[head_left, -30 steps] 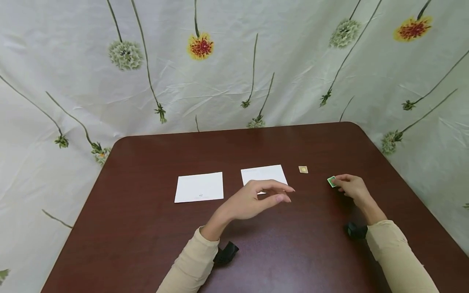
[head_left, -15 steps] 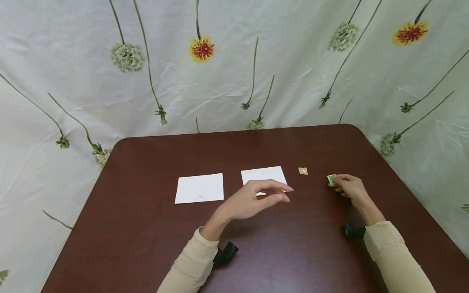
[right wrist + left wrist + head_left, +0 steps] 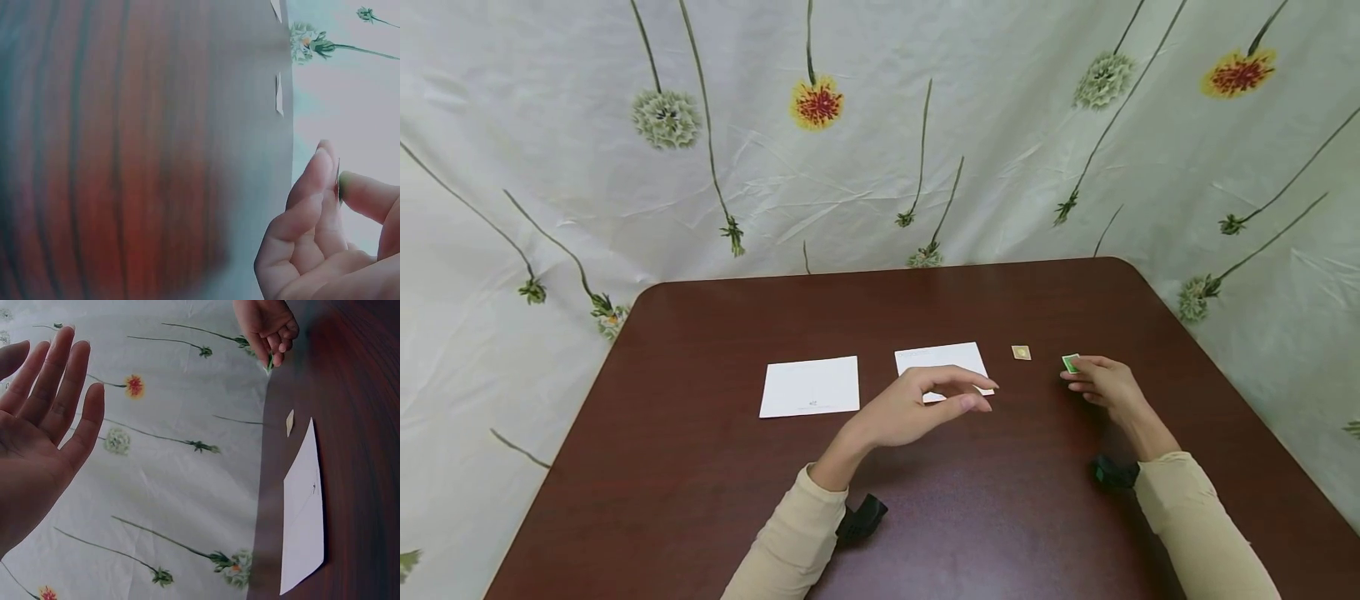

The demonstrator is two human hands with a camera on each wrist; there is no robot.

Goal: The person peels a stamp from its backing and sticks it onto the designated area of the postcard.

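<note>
Right hand (image 3: 1109, 388) pinches green square (image 3: 1069, 363); left hand (image 3: 912, 408) near white card (image 3: 942, 357).

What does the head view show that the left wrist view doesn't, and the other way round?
Only the head view: the sleeves, the dark wrist devices and a second card.
Only the left wrist view: the left hand palm-on to the camera.
Both: each hand, the right hand pinching the green square, plus the tan square, one white card, table and flowered cloth.
</note>
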